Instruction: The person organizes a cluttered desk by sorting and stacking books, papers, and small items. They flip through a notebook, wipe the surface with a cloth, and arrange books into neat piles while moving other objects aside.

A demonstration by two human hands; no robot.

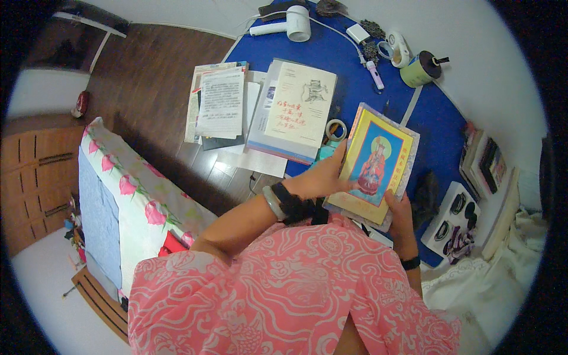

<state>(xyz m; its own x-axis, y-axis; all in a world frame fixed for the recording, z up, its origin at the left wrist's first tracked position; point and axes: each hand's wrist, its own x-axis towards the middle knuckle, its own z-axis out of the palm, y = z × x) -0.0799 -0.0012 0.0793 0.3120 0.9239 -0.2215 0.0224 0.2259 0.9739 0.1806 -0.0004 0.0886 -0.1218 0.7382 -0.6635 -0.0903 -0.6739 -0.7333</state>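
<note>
Both of my hands hold a small stack of books, topped by a yellow-bordered book (376,165) with a robed figure on a blue panel. My left hand (320,175) grips its left side, the thumb lying across the lower cover; the wrist wears a pale bangle and a black band. At the lower right edge, my right hand (397,208) holds the stack with its thumb on top. To the left lies a cream booklet (304,104) with a sketch and red handwriting, on other documents. Farther left rests a written sheet (220,103) on a newspaper (192,124).
On the blue tabletop (341,62) are a white hair dryer (298,26), a roll of tape (336,130), a green canister (417,71) and a white tray (450,219) with hair bands. Books (483,164) stand at the right. A flower-patterned bed (133,191) is at the left.
</note>
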